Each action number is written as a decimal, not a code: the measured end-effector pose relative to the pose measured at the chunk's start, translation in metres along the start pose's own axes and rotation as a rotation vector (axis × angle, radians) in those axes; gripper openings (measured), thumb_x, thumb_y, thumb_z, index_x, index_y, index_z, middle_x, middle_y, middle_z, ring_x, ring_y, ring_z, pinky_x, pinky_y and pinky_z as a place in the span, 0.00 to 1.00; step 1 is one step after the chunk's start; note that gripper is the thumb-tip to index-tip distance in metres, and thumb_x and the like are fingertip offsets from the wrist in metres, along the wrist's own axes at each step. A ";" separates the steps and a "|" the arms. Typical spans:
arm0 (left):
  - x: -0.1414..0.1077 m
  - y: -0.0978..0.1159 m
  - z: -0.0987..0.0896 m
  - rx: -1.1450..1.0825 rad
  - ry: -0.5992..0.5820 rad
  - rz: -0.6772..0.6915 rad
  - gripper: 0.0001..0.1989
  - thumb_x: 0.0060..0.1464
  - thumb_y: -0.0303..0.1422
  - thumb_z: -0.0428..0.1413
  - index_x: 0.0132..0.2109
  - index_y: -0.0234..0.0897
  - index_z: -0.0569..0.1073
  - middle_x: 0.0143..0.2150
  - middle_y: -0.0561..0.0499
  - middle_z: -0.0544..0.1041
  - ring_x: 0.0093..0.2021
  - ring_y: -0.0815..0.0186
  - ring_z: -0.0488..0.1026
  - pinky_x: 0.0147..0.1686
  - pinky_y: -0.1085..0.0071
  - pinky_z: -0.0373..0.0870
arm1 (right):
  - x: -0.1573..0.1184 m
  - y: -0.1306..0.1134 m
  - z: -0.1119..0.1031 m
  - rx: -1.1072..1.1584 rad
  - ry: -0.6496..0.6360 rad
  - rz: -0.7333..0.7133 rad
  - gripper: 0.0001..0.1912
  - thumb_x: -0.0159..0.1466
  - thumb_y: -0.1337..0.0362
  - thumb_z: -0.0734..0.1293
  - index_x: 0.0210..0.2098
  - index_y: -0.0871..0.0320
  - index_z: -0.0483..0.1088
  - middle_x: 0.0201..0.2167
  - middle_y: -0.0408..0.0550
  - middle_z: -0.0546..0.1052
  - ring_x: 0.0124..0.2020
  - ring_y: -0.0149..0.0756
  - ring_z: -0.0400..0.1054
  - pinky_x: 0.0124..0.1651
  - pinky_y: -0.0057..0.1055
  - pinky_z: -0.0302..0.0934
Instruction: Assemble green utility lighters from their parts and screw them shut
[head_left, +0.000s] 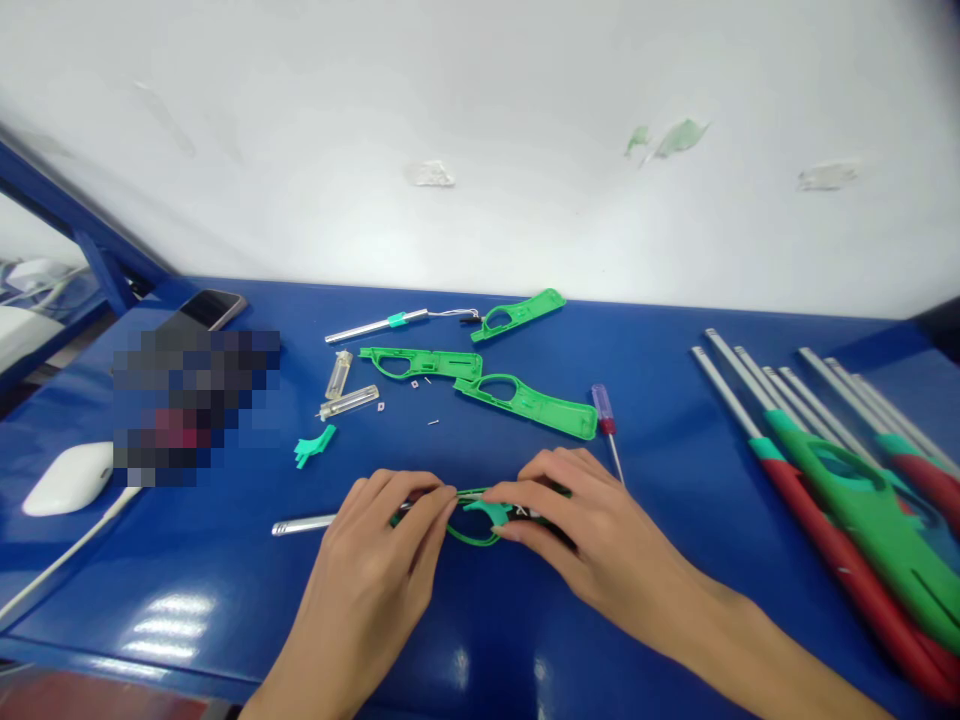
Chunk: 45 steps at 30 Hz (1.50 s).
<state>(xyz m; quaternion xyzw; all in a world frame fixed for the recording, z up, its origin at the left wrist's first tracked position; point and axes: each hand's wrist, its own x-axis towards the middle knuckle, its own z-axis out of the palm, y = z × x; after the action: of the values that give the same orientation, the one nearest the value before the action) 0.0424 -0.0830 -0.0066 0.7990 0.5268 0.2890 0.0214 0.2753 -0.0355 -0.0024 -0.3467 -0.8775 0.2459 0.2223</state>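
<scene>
Centrally, near the front of a glossy blue table (517, 640), lies a green lighter body (474, 542), partly covered, with a metal tube (304, 525) pointing out to the left and a teal trigger (491, 511) showing in its ring-shaped opening. The left hand (390, 540) has its thumb and fingers closed over the tube end of the body; the right hand (589, 512) pinches it beside the trigger. Behind them lie matching green shell pieces (551, 413), two clear cartridges (352, 401) and, to the right, a screwdriver (604, 402). Judging by its thin plastic, the body should be light and stiff, a little slick, with the slim ring likely its weakest part. The tube looks rigid and smooth, and might turn under the fingertips. A gentle two-handed hold seems best: one at the base of the tube, the other on the thicker part past the trigger
</scene>
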 end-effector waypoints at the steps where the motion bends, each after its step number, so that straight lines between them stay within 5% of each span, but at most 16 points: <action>1: 0.000 0.000 0.001 -0.002 0.004 -0.003 0.10 0.66 0.21 0.56 0.50 0.38 0.75 0.46 0.50 0.78 0.42 0.63 0.72 0.45 0.60 0.70 | 0.000 0.000 0.000 0.002 0.002 0.004 0.11 0.75 0.62 0.65 0.55 0.50 0.74 0.42 0.44 0.75 0.41 0.37 0.69 0.48 0.38 0.63; 45: -0.002 0.000 0.009 -0.087 0.048 -0.072 0.07 0.68 0.23 0.56 0.49 0.39 0.75 0.45 0.51 0.77 0.43 0.65 0.73 0.45 0.62 0.71 | 0.004 0.000 0.001 0.042 -0.107 0.052 0.08 0.75 0.61 0.65 0.53 0.49 0.69 0.44 0.42 0.73 0.43 0.38 0.67 0.49 0.42 0.60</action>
<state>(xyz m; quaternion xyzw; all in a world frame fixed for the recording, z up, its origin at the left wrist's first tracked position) 0.0460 -0.0827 -0.0148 0.7706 0.5427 0.3298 0.0537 0.2724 -0.0324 -0.0024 -0.3510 -0.8734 0.2882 0.1758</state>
